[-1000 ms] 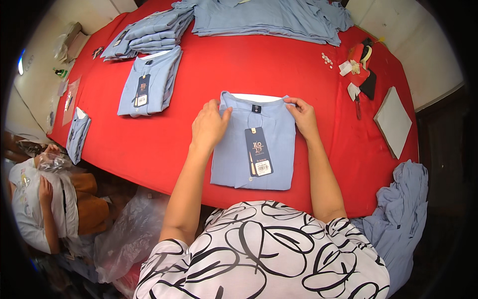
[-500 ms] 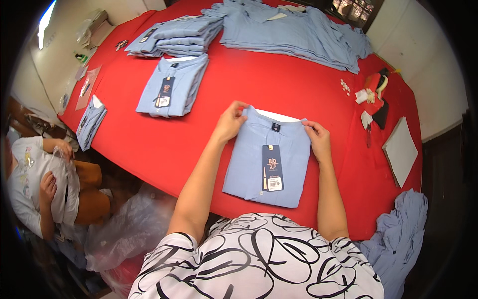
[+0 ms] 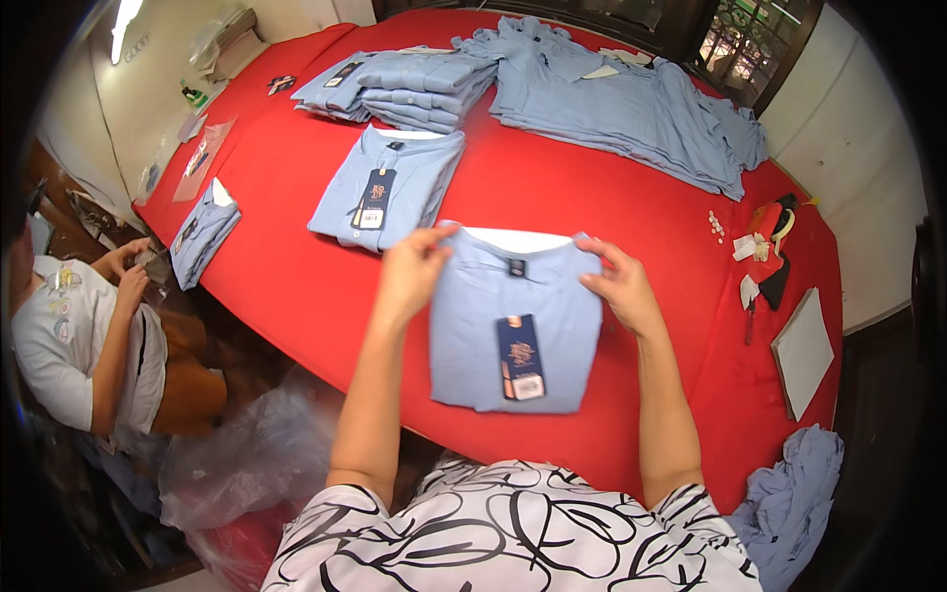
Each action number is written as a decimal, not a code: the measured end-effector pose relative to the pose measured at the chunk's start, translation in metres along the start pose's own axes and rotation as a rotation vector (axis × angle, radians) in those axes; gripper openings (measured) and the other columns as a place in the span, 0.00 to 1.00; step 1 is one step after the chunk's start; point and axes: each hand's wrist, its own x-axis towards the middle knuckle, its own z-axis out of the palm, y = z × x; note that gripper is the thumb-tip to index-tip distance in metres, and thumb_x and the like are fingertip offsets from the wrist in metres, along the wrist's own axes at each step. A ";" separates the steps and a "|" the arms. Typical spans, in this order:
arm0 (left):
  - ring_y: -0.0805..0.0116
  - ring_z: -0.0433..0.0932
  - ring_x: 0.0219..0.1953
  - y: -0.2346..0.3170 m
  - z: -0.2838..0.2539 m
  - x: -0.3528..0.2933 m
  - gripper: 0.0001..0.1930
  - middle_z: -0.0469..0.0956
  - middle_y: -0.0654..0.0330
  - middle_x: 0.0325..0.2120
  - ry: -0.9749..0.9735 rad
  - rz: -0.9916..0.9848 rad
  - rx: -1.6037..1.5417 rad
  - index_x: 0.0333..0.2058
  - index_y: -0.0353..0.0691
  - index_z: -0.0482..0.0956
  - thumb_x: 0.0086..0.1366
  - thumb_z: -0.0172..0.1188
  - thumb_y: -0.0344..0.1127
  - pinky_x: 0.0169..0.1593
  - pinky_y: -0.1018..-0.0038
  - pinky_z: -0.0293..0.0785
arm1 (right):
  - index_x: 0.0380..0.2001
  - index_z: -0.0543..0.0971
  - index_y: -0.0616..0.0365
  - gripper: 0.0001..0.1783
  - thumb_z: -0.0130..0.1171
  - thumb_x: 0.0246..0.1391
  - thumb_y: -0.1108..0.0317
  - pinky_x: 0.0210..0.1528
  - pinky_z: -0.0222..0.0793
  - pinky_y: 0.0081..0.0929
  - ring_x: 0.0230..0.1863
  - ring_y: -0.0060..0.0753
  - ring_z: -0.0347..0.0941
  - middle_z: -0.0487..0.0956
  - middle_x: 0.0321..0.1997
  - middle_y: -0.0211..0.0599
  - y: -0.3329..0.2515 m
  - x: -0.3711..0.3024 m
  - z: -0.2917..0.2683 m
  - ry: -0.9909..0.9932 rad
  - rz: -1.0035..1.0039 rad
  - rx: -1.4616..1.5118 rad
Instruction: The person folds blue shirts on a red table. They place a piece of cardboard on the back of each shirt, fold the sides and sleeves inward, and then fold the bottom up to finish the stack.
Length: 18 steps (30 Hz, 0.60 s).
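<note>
A folded light-blue shirt (image 3: pixel 513 321) with a dark hang tag (image 3: pixel 519 355) is pinched at its shoulders by the left hand (image 3: pixel 412 268) and right hand (image 3: pixel 619 288); bare red table (image 3: pixel 641 217) lies beyond its collar.

A large desk (image 3: pixel 612 187) covered in red cloth fills the middle of the room. Pale, off-white walls (image 3: pixel 848 128) stand behind it on the right and at the far left. A dark-framed window with a metal grille (image 3: pixel 755 39) sits at the top right. A bright strip light (image 3: pixel 125 14) glows at the upper left. Crumpled clear plastic bags (image 3: pixel 237 459) lie on the floor beside the desk at the lower left.
</note>
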 end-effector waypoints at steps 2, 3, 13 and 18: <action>0.82 0.64 0.24 0.001 -0.046 0.021 0.18 0.74 0.66 0.23 0.061 -0.083 -0.005 0.51 0.43 0.83 0.63 0.60 0.23 0.28 0.79 0.66 | 0.57 0.74 0.64 0.25 0.61 0.53 0.81 0.48 0.74 0.21 0.45 0.21 0.77 0.77 0.53 0.35 -0.022 0.039 0.031 -0.070 -0.024 -0.079; 0.82 0.60 0.21 0.006 -0.069 0.035 0.19 0.67 0.68 0.20 0.089 -0.026 0.009 0.51 0.46 0.83 0.62 0.60 0.23 0.24 0.79 0.61 | 0.57 0.74 0.64 0.25 0.62 0.53 0.79 0.45 0.74 0.19 0.42 0.20 0.76 0.78 0.51 0.35 -0.036 0.060 0.047 -0.104 -0.015 -0.082; 0.48 0.82 0.43 -0.030 -0.171 0.246 0.17 0.82 0.40 0.41 0.138 0.070 0.610 0.47 0.50 0.86 0.61 0.57 0.26 0.50 0.64 0.77 | 0.56 0.76 0.65 0.31 0.67 0.45 0.74 0.42 0.71 0.25 0.41 0.29 0.76 0.80 0.40 0.40 -0.043 0.260 0.160 -0.015 0.088 0.124; 0.45 0.78 0.51 -0.191 -0.110 0.279 0.20 0.79 0.46 0.49 0.127 -0.183 0.627 0.50 0.53 0.84 0.62 0.53 0.29 0.57 0.57 0.72 | 0.65 0.67 0.59 0.41 0.65 0.45 0.69 0.73 0.51 0.36 0.74 0.53 0.53 0.57 0.72 0.63 0.061 0.306 0.195 -0.027 0.059 -0.485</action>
